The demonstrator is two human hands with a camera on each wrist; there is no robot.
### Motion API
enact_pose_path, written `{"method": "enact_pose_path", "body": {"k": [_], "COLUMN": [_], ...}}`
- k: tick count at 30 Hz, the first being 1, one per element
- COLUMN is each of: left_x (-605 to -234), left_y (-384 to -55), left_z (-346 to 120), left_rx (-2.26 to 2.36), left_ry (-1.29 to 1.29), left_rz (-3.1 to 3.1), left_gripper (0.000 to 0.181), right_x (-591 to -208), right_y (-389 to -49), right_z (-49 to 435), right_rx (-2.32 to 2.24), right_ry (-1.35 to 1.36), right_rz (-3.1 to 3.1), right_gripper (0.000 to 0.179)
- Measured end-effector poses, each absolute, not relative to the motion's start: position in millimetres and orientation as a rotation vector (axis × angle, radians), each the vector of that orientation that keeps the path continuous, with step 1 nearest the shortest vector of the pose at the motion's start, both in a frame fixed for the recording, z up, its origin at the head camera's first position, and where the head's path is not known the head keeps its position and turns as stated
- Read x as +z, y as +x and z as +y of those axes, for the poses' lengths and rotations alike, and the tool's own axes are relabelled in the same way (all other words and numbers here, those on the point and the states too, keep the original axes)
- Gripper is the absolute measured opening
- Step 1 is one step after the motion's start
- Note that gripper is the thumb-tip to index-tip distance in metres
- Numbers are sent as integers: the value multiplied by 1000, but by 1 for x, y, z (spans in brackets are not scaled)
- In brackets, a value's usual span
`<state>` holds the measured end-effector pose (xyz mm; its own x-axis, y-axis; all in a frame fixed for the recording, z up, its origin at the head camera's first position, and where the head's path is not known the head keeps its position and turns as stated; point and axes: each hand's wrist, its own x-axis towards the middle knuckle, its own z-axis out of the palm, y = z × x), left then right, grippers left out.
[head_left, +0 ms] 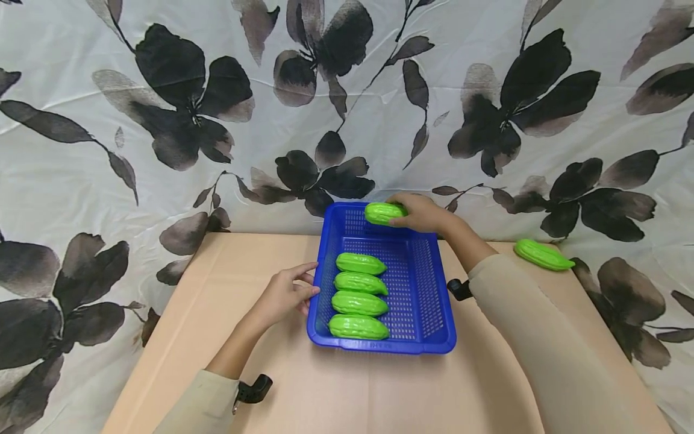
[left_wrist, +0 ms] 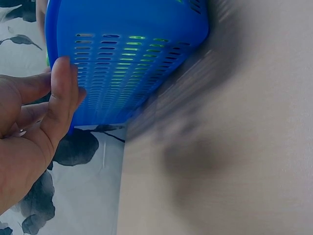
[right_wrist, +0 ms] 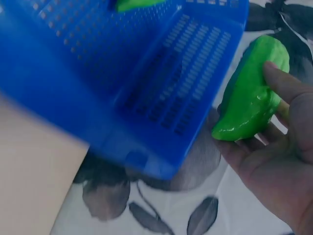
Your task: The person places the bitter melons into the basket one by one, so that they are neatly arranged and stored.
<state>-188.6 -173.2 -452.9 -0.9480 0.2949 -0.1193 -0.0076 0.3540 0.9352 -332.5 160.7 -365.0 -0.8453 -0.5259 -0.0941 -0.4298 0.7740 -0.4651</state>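
A blue perforated plastic basket (head_left: pixel 446 328) stands on the table, with several bright green bitter melons (head_left: pixel 360 302) lined up in a column along its left side. At the basket's left rim, my left hand (head_left: pixel 284 295) rests its fairly straight fingers (left_wrist: pixel 62 93) against the outer wall. My right hand (head_left: pixel 420 212) holds another bitter melon (right_wrist: pixel 257 90) over the basket's far edge, thumb on one side and fingers around the other. In the right wrist view this melon is raised beside the basket's end wall.
One more bitter melon (head_left: pixel 544 254) lies at the table's far right edge. The light wooden table (head_left: pixel 260 253) meets a white cloth (head_left: pixel 228 199) with dark flowers behind it. Each wrist carries a small black camera (head_left: pixel 253 389).
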Motion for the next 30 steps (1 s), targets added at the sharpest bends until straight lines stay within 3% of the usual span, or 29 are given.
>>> {"method": "enact_pose_path", "body": {"k": [12, 30], "left_x": [-453, -451], "left_y": [-188, -187], "left_z": [-175, -173], "left_rx": [1636, 1628], "left_ry": [254, 251], "left_rz": [2334, 2344], "left_gripper": [60, 60], "right_x": [-398, -453], "right_y": [-341, -342], "right_z": [120, 109], "right_rx": [-572, -582], "right_ry": [-665, -544], "right_rz": [2684, 2623], "right_gripper": [56, 49]}}
